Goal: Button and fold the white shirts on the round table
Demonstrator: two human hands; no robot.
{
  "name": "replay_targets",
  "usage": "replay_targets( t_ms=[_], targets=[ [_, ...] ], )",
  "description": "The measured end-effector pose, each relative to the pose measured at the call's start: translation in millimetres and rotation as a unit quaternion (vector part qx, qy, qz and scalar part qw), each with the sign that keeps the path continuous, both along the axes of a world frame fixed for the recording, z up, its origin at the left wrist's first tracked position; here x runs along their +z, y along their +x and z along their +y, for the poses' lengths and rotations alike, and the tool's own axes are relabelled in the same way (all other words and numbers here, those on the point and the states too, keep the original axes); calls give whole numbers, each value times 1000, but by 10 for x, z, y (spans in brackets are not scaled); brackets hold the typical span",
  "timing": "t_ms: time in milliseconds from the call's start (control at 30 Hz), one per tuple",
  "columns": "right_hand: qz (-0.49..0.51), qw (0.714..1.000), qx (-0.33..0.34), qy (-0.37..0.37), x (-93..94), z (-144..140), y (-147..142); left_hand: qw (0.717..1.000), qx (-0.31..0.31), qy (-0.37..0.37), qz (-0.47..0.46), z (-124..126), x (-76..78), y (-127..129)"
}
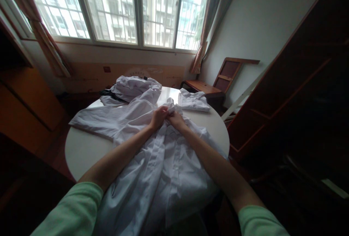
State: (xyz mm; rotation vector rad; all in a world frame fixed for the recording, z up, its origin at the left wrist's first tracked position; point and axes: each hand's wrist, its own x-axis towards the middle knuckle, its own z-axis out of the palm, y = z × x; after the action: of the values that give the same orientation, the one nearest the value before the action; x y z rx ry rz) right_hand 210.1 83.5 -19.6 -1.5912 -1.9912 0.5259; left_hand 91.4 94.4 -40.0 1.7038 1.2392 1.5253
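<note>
- Together, both hands meet at the collar end of a white shirt (163,159) spread over a round white desk (81,149): the left hand (159,117) and right hand (176,119) each pinch bunched cloth.
- Soft, light and limp, the shirt likely handles best by collar or seams.
- Beyond the shirt lie a crumpled pile (133,85) and a folded shirt (193,101).
- Behind the desk, a barred window (122,7) lights the wood-panelled room.

On the round white table (81,152) a white shirt (163,170) lies spread toward the person, and the left hand (159,117) and the right hand (177,119) both pinch its collar area close together, while a folded white shirt (194,101) lies just beyond and a pile of white clothes (133,87) sits further back.
</note>
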Motion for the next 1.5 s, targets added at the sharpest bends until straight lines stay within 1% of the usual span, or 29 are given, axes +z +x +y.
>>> replay_targets(
  t_ms=[67,133,200,267,333,400,500,600,700,800,867,933,1033,1100,1233,1333,1433,1500],
  targets=[
    [0,1000,-1,-2,13,-4,-11,1000,29,-2,7,-1,1,-13],
    [-18,1000,8,-2,22,-20,-23,999,36,-5,-13,3,-11,-24],
    [-47,999,15,4,21,-45,-33,998,16,-17,-51,10,-32,-26],
    [-65,998,7,13,12,-69,-40,996,-8,-27,-85,10,-46,-17],
    [-58,998,-15,25,6,-84,-40,996,-3,-20,-91,-1,-42,-7],
    [-20,998,-41,43,14,-87,-28,997,35,-1,-72,-21,-17,-8],
    [78,991,-80,75,58,-70,20,995,89,2,-38,-43,34,-35],
    [179,972,-120,89,101,-37,85,993,119,3,-21,-44,64,-62],
    [253,950,-149,105,104,-1,123,989,140,56,1,-44,63,-59],
    [323,925,-155,124,78,22,118,983,136,115,41,-62,58,-38],
    [371,907,-157,125,65,28,100,978,129,145,73,-76,57,-28],
    [395,896,-165,119,63,27,81,974,121,168,94,-83,52,-25],
    [377,904,-166,114,75,9,58,974,98,179,97,-73,27,-27],
    [366,912,-149,114,81,-8,48,977,89,168,91,-59,5,-30],
    [381,909,-109,129,81,-40,38,976,105,159,101,-37,-14,-39],
    [391,904,-99,142,85,-63,39,969,101,193,119,-32,-5,-47],
    [393,902,-85,157,86,-80,38,962,75,233,124,-31,3,-48],
    [390,903,-75,165,77,-82,35,960,63,244,122,-28,3,-46]
  ],
)
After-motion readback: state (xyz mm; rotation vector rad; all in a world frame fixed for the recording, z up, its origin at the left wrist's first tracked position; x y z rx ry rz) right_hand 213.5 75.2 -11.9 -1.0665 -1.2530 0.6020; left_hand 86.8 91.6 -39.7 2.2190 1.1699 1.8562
